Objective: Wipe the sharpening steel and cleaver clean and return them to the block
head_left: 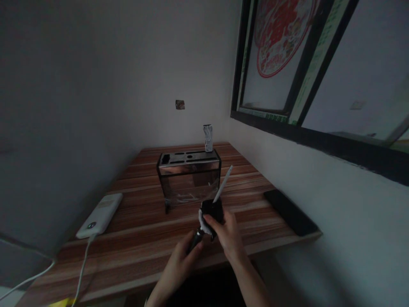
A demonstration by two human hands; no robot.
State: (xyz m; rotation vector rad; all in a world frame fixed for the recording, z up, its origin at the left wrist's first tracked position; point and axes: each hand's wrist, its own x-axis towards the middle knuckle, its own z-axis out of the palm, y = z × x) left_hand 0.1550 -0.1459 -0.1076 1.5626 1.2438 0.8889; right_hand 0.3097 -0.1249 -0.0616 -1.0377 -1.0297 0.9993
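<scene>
My left hand (183, 258) is closed around the dark handle of a knife (225, 181), low in front of me near the table's front edge. The pale, narrow blade points up and to the right. My right hand (228, 234) pinches a black cloth (212, 209) with a white edge, folded around the lower part of the blade, which it hides. Just beyond my hands stands a knife block (188, 164) with a slotted metal top and see-through sides. A white, dark-patterned upright piece (208, 138) rises from its far right corner.
The wood-grain table (140, 221) meets walls on the far and right sides. A white power bank (100, 215) with a white cable (83, 264) lies at left. At right is a black phone-like slab (290, 213). A dark-framed window (271, 121) runs above the right wall. Something yellow (62, 303) shows bottom left.
</scene>
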